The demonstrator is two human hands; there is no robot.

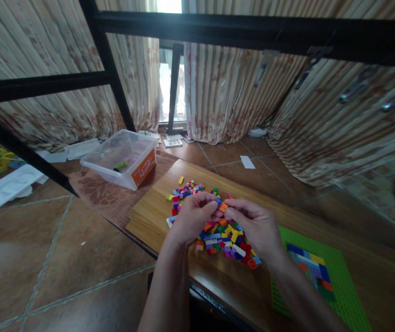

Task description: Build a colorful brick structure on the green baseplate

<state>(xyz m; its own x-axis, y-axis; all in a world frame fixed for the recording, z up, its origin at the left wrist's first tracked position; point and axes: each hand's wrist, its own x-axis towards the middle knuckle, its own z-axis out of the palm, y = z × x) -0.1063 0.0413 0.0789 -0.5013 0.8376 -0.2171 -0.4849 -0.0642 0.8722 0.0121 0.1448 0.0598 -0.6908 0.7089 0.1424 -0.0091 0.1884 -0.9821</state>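
Both hands meet above a heap of mixed coloured toy bricks on the wooden table. Between the thumb and fingers of my left hand is a blue brick. My right hand pinches an orange brick right beside the blue one; whether the two are joined I cannot tell. To the right, under my right forearm, lies a green baseplate with a rectangle of coloured bricks built on it. My forearm covers part of the plate.
A clear plastic box with an orange label and a few bricks inside stands at the table's left end, on a brown cloth. A lone yellow brick lies at the heap's far side. Black metal bars cross in front of the curtains.
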